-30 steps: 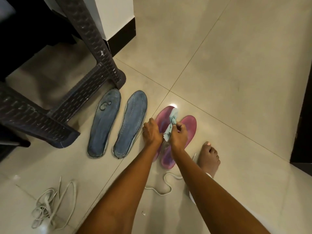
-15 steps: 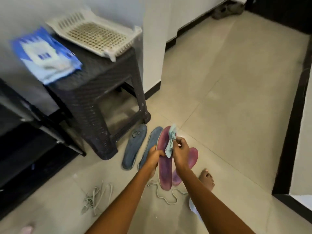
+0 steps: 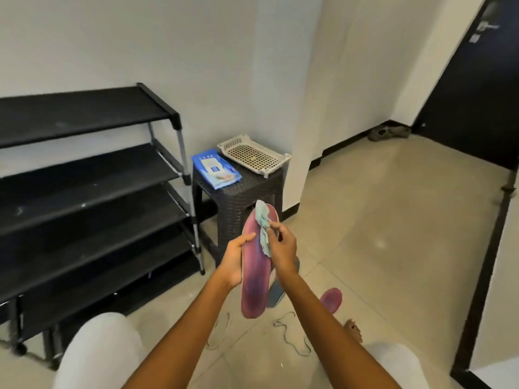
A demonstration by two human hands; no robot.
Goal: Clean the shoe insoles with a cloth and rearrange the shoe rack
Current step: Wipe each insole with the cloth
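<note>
left hand [image 3: 234,261] grips the pink insole [image 3: 254,279]; right hand [image 3: 283,248] pinches a crumpled teal cloth [image 3: 262,220], hiding the insole's right edge.

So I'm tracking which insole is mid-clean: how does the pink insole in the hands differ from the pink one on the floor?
The held pink insole is lifted upright, gripped along its edge by the left hand; the floor pink insole lies flat on the tiles, untouched. The held one shows its full length, while the floor one is partly hidden behind the right arm. The right hand pinches the cloth against the held one; none touches the other. Both share the pink-purple colour.
</note>
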